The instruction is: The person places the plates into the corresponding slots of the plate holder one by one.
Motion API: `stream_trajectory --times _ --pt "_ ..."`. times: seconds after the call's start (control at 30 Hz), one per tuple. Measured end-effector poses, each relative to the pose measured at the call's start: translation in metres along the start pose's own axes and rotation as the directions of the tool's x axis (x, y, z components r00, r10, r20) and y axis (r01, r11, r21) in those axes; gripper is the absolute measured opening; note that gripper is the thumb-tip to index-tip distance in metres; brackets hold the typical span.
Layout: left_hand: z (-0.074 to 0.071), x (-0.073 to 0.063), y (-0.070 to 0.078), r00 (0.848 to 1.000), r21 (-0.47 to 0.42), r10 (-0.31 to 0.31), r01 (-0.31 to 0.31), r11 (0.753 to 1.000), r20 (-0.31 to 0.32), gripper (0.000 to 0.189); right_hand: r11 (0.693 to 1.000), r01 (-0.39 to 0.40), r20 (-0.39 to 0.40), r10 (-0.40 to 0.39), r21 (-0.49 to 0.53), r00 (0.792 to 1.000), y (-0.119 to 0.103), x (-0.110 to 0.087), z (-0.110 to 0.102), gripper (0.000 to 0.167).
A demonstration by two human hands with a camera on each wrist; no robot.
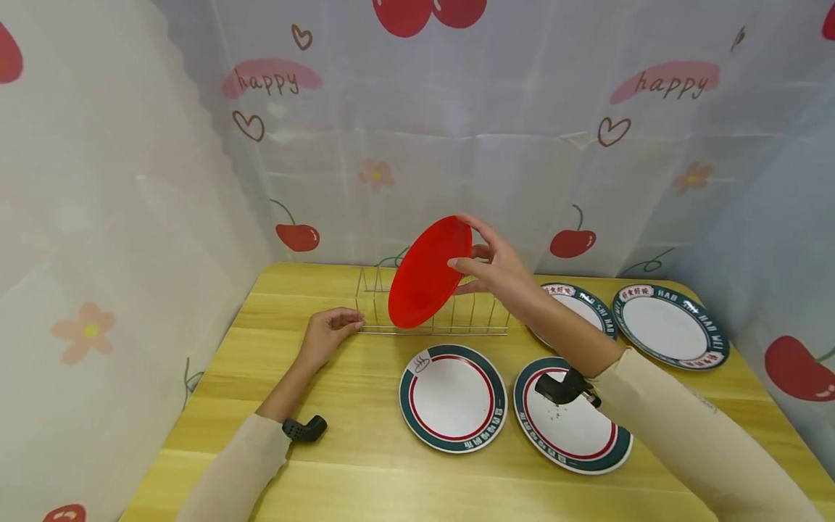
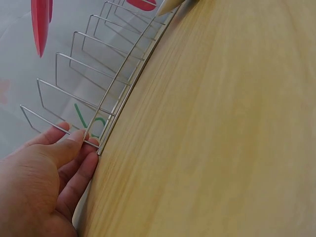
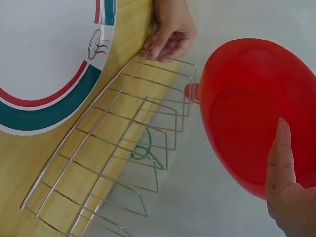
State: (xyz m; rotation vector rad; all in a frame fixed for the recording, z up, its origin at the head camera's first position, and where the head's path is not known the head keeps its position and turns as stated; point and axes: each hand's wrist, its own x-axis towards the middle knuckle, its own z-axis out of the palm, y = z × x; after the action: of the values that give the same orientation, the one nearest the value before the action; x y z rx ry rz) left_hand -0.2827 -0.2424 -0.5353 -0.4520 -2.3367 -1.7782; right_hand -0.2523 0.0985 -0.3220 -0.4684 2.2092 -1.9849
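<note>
My right hand [image 1: 499, 268] grips a red plate [image 1: 424, 279] by its right rim and holds it tilted, above the wire dish rack [image 1: 433, 333]. In the right wrist view the thumb lies against the inner face of the plate [image 3: 242, 113], which is apart from the table. My left hand [image 1: 329, 335] pinches the rack's left end, with thumb and fingers around the wire in the left wrist view. The rack stands near the back of the table, and its slots show no plates.
A white plate with a green rim [image 1: 452, 399] lies in front of the rack. To its right is a similar plate [image 1: 567, 435] with small specks. Two more patterned plates [image 1: 672, 326] lie at the back right. A printed curtain [image 1: 457, 181] hangs behind the table [image 1: 365, 471].
</note>
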Motion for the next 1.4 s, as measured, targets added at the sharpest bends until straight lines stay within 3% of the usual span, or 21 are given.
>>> stream_trajectory --times 0.27,0.57,1.03,1.4 --pt "0.0 0.0 0.003 1.0 0.027 -0.007 0.007 1.0 0.013 0.018 1.0 0.006 0.074 -0.006 0.003 0.997 0.007 0.022 0.011 0.076" --pt "0.001 -0.005 0.032 1.0 0.049 0.009 -0.01 0.999 0.024 0.016 1.0 0.0 0.111 0.0 -0.005 0.994 0.019 0.04 0.023 0.074" --pt "0.0 -0.005 0.033 1.0 0.006 -0.004 0.004 1.0 0.019 0.016 0.999 0.03 0.138 -0.027 -0.018 0.99 0.021 0.061 0.041 0.072" --pt "0.0 -0.005 0.031 0.999 -0.036 -0.024 0.025 0.999 0.029 0.017 0.994 0.028 0.162 -0.011 -0.104 0.987 0.021 0.075 0.056 0.071"
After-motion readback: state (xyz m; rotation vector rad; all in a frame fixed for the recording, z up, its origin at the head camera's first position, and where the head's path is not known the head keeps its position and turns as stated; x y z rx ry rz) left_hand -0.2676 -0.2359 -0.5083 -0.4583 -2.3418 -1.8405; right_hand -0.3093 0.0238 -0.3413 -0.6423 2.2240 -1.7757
